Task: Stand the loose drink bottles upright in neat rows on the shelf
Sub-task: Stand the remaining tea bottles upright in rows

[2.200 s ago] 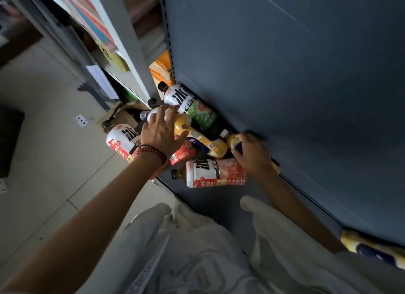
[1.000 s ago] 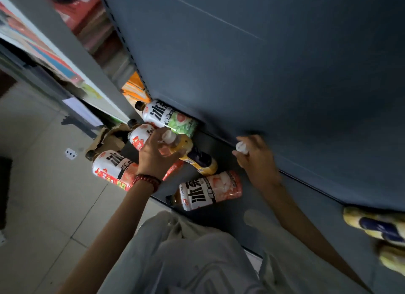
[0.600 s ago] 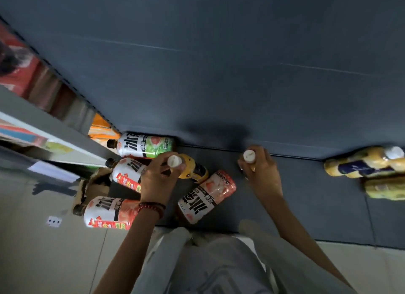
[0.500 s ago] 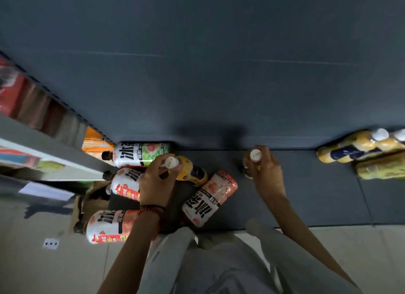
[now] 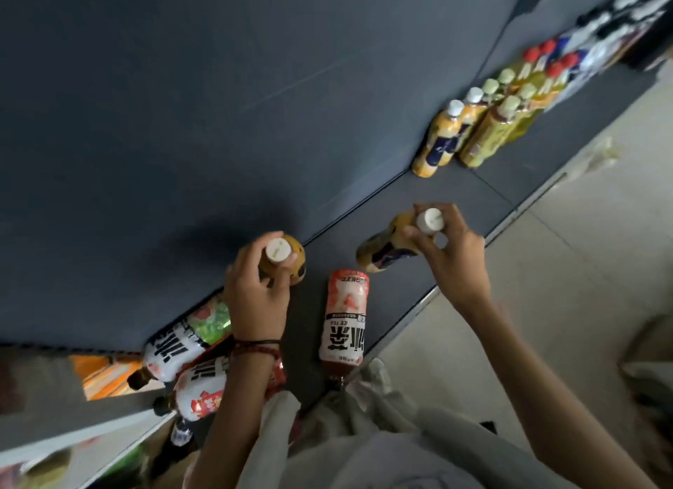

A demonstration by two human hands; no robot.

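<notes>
My left hand (image 5: 255, 299) grips a yellow white-capped bottle (image 5: 291, 259) by its neck, upright near the shelf's back wall. In my right hand (image 5: 451, 255) is a second yellow bottle (image 5: 382, 250), held by its neck and tilted above the dark shelf floor (image 5: 455, 193). A peach ice tea bottle (image 5: 344, 324) lies on its side between my arms. A green-label ice tea bottle (image 5: 185, 339) and a red-label one (image 5: 202, 390) lie loose at the left, partly behind my left wrist.
Upright yellow and green bottles stand in two rows (image 5: 477, 124) along the shelf at the upper right, with red-capped ones further on. The grey back panel (image 5: 218, 106) rises behind. Orange packets (image 5: 105, 375) sit at the shelf's left end. Pale floor tiles (image 5: 582, 252) lie at the right.
Both hands have lifted their yellow bottles off the pile. My view has swung right, so the standing rows now show. The right bottle has moved right along the shelf.
</notes>
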